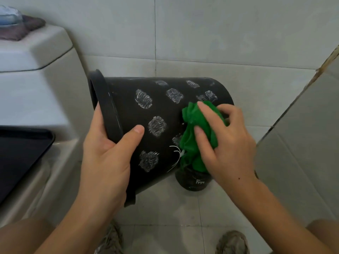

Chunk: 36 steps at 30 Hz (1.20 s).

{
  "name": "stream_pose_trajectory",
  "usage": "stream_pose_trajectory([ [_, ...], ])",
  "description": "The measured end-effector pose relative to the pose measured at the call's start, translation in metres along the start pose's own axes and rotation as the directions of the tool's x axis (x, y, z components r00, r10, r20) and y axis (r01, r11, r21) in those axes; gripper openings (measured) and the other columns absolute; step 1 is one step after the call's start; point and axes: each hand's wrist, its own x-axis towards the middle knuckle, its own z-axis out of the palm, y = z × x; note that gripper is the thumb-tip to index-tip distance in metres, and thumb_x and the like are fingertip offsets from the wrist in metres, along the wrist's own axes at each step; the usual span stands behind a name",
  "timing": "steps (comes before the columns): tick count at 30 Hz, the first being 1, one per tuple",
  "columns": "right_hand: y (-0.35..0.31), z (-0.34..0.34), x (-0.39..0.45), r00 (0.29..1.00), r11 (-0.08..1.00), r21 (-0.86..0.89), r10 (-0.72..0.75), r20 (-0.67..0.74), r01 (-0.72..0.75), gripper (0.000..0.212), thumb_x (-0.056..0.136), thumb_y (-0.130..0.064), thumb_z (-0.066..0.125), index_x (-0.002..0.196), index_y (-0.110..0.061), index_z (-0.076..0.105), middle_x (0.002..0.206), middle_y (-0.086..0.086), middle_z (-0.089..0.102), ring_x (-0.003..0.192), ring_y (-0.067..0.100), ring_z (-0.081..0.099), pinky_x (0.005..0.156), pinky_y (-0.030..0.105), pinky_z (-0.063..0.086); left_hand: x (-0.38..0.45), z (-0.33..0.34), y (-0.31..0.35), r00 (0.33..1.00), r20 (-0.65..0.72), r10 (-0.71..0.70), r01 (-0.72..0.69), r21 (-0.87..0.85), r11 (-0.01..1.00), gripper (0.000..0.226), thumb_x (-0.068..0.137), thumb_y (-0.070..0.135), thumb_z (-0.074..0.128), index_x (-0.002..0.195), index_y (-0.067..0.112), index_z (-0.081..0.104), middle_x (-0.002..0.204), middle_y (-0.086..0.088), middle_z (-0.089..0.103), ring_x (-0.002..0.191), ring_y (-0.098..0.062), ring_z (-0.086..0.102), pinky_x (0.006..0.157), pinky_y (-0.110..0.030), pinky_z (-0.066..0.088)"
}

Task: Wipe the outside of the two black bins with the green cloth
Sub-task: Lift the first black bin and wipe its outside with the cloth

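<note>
A second dark bin [192,181] shows only partly below the green cloth [196,136], its markings unreadable.

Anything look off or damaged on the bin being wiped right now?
The black bin, held tilted, carries whitish scribbled patches across its side; the green cloth covers some near the base. No cracks or spills show.
</note>
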Motion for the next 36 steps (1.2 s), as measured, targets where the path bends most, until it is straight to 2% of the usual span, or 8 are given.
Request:
stream_pose_trajectory([
  [5, -0.016, 0.001, -0.031, 0.916, 0.920, 0.026, -0.391, 0.092, 0.390, 0.040, 0.098, -0.034, 0.048, 0.137, -0.027, 0.048, 0.116, 0.011, 0.056, 0.089, 0.022, 0.061, 0.066, 0.026, 0.049, 0.000, -0.002, -0.001, 1.000, -0.021, -0.016, 0.015, -0.024, 1.000, 0.043, 0.090, -0.009, 0.050, 0.120, 0.021, 0.059, 0.099, -0.002, 0.075, 0.095, -0.025, 0.071, 0.084, -0.040, 0.058],
  [9, 0.001, 0.000, -0.006, 0.997, 0.997, 0.007, -0.074, 0.016, 0.074, 0.040, 0.095, -0.032, 0.052, 0.133, -0.022, 0.059, 0.112, 0.013, 0.058, 0.083, 0.018, 0.058, 0.058, 0.019, 0.035, -0.001, -0.002, 0.000, 0.999, -0.010, -0.035, 0.034, -0.042, 0.999, 0.044, 0.090, -0.010, 0.049, 0.122, 0.018, 0.058, 0.098, -0.001, 0.076, 0.095, -0.023, 0.072, 0.079, -0.035, 0.059],
  [14, -0.021, 0.001, -0.033, 0.943, 0.945, 0.040, -0.326, 0.071, 0.324, 0.038, 0.096, -0.032, 0.052, 0.134, -0.026, 0.052, 0.113, 0.012, 0.059, 0.088, 0.019, 0.058, 0.066, 0.020, 0.042, 0.000, 0.000, -0.001, 1.000, 0.005, -0.020, 0.020, -0.053, 0.998, 0.047, 0.090, -0.011, 0.049, 0.127, 0.016, 0.055, 0.101, -0.001, 0.075, 0.096, -0.021, 0.071, 0.080, -0.031, 0.058],
  [19, 0.000, 0.003, -0.003, 1.000, 1.000, 0.001, -0.010, 0.016, 0.010, 0.040, 0.095, -0.033, 0.051, 0.131, -0.020, 0.061, 0.112, 0.010, 0.057, 0.081, 0.009, 0.049, 0.061, 0.004, 0.025, 0.001, 0.002, -0.002, 0.999, 0.034, -0.011, 0.012, -0.023, 1.000, 0.050, 0.090, -0.012, 0.050, 0.131, 0.016, 0.053, 0.106, -0.001, 0.074, 0.100, -0.021, 0.070, 0.083, -0.032, 0.057],
  [24, -0.016, 0.006, -0.031, 0.957, 0.958, 0.051, -0.285, 0.055, 0.282, 0.039, 0.097, -0.031, 0.051, 0.134, -0.024, 0.053, 0.112, 0.013, 0.060, 0.089, 0.018, 0.057, 0.068, 0.018, 0.040, 0.001, 0.000, -0.004, 1.000, 0.015, -0.015, 0.016, -0.034, 0.999, 0.048, 0.089, -0.011, 0.051, 0.129, 0.016, 0.055, 0.103, -0.002, 0.075, 0.097, -0.021, 0.071, 0.084, -0.033, 0.057],
  [28, 0.004, 0.004, -0.005, 1.000, 0.999, 0.051, -0.017, -0.012, 0.018, 0.039, 0.094, -0.032, 0.052, 0.130, -0.020, 0.062, 0.110, 0.011, 0.058, 0.081, 0.015, 0.056, 0.058, 0.020, 0.041, 0.001, -0.002, -0.004, 0.999, 0.033, -0.010, 0.009, 0.007, 1.000, 0.048, 0.086, -0.008, 0.058, 0.123, 0.022, 0.058, 0.103, -0.001, 0.075, 0.098, -0.022, 0.071, 0.082, -0.035, 0.057],
  [34, -0.015, 0.004, -0.033, 0.944, 0.943, 0.066, -0.328, 0.043, 0.325, 0.037, 0.099, -0.032, 0.048, 0.135, -0.026, 0.052, 0.115, 0.009, 0.054, 0.090, 0.018, 0.056, 0.071, 0.021, 0.043, 0.002, -0.005, -0.002, 1.000, 0.022, 0.011, -0.011, -0.004, 1.000, 0.047, 0.081, 0.000, 0.058, 0.123, 0.022, 0.060, 0.105, -0.003, 0.075, 0.099, -0.024, 0.071, 0.087, -0.039, 0.057],
  [36, -0.002, 0.004, -0.016, 0.984, 0.983, 0.054, -0.177, 0.013, 0.176, 0.038, 0.097, -0.033, 0.049, 0.133, -0.025, 0.058, 0.112, 0.008, 0.055, 0.086, 0.015, 0.054, 0.064, 0.021, 0.039, 0.002, -0.005, 0.000, 1.000, 0.020, -0.008, 0.008, -0.011, 1.000, 0.048, 0.085, -0.007, 0.059, 0.124, 0.019, 0.059, 0.104, -0.004, 0.075, 0.099, -0.026, 0.071, 0.088, -0.042, 0.057],
])
